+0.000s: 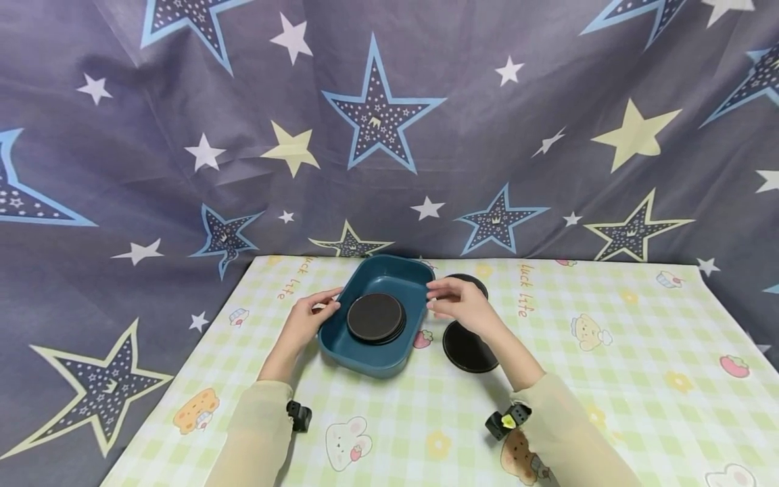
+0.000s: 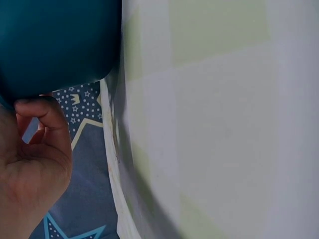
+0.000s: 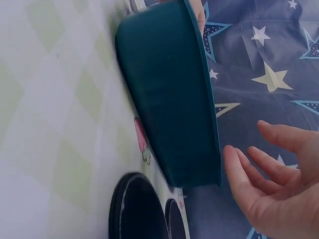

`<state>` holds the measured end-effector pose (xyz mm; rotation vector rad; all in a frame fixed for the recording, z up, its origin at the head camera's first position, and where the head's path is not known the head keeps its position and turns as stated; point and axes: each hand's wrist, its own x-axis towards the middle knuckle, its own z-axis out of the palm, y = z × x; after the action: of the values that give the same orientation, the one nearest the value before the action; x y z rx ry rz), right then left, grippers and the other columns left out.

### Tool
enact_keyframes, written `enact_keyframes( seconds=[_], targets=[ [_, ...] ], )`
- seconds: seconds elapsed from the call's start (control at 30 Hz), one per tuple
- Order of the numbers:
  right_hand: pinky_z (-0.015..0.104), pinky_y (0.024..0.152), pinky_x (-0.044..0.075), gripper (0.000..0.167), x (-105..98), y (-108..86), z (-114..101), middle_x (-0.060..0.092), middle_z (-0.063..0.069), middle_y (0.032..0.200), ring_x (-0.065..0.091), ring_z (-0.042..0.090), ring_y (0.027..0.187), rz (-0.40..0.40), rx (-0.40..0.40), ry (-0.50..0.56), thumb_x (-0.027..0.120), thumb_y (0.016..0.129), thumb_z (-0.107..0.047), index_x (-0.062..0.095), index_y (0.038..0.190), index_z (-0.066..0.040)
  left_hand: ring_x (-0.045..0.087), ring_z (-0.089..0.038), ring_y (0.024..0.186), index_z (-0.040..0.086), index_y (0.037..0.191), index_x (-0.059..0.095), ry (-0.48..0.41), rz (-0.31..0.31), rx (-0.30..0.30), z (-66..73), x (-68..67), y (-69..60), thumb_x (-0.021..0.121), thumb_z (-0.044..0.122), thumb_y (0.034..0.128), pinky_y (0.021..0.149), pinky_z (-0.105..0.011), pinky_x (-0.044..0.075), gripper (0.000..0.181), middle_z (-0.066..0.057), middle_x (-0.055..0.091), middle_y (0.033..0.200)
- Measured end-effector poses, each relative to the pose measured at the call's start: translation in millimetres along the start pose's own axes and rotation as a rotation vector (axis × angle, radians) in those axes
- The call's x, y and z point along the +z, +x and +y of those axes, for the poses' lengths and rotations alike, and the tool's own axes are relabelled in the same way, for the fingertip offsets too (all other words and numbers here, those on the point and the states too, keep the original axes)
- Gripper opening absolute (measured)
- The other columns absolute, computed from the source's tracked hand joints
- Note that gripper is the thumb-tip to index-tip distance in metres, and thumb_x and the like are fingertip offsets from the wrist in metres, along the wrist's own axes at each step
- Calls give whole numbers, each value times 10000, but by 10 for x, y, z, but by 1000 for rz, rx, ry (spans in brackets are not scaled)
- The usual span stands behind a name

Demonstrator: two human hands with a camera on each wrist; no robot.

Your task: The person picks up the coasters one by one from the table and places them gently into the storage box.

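A teal rectangular basin (image 1: 416, 338) stands near the back of the table with a stack of round black discs (image 1: 374, 316) inside it. My left hand (image 1: 307, 316) pinches its left rim, thumb and fingers on the edge, as the left wrist view also shows at the basin's wall (image 2: 55, 45). My right hand (image 1: 462, 304) is beside the right rim; in the right wrist view its fingers (image 3: 238, 172) are spread and loosely bent, close to the rim with nothing held. More black discs (image 1: 470, 348) lie on the table under and beside the right hand.
A further black disc (image 1: 477, 283) lies farther back, partly hidden by the right hand. The table (image 1: 608, 406) wears a green checked cloth with printed cartoons. Behind its back edge hangs a dark star-patterned curtain (image 1: 462, 149).
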<state>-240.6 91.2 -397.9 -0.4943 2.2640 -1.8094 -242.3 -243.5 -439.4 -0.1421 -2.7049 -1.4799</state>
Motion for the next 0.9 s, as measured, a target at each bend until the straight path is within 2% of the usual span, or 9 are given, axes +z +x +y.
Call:
enact_keyframes(
  seconds=[0.17, 0.3, 0.4, 0.47, 0.7, 0.77, 0.9],
  targets=[
    [269, 822, 579, 454, -119, -65, 60, 594, 344, 1262, 670, 64, 937, 27, -2, 8, 655, 927, -45, 542, 1335, 118, 602, -116, 801, 141, 1366, 634, -5, -7, 2, 2, 1, 3, 617, 229, 1002, 738, -219, 479, 375, -137, 652, 1052],
    [320, 865, 581, 446, -221, -123, 97, 572, 360, 1280, 658, 44, 943, 42, 10, -2, 652, 936, -63, 545, 1332, 113, 602, -113, 801, 143, 1367, 634, 0, -5, 4, -3, -1, 3, 617, 229, 1003, 736, -217, 480, 375, -133, 654, 1049],
    [388, 906, 573, 445, -297, -164, 128, 559, 362, 1302, 667, 107, 996, 47, 21, -25, 645, 949, -82, 541, 1340, 106, 604, -122, 802, 142, 1366, 634, 1, -5, 9, -7, 2, 1, 615, 226, 1003, 736, -214, 481, 372, -138, 654, 1050],
    [383, 907, 572, 445, -345, -191, 160, 563, 348, 1313, 671, 161, 1036, 48, 23, -49, 644, 956, -102, 545, 1344, 91, 606, -123, 799, 139, 1363, 636, 1, -3, 12, -7, 2, 2, 615, 224, 1003, 734, -210, 481, 370, -144, 654, 1050],
    [198, 838, 530, 454, -474, -305, 241, 586, 304, 1324, 638, 346, 1130, 63, 16, -139, 641, 950, -134, 555, 1341, 80, 605, -129, 828, 100, 1367, 626, 1, -5, 13, 14, -4, -10, 616, 224, 1002, 746, -186, 472, 386, -184, 654, 1070],
    [168, 839, 515, 457, -501, -334, 255, 580, 296, 1341, 628, 376, 1161, 67, 21, -152, 648, 947, -131, 554, 1342, 80, 609, -143, 848, 77, 1369, 620, -6, -8, 6, 67, -11, -31, 613, 208, 1004, 748, -181, 470, 388, -198, 654, 1077],
    [153, 871, 503, 487, -552, -388, 282, 552, 291, 1381, 597, 410, 1230, 62, 42, -154, 665, 942, -125, 532, 1360, 86, 611, -191, 870, 13, 1361, 608, -10, -16, 0, 261, -42, -110, 605, 145, 1003, 749, -177, 469, 381, -232, 649, 1069]
  ],
)
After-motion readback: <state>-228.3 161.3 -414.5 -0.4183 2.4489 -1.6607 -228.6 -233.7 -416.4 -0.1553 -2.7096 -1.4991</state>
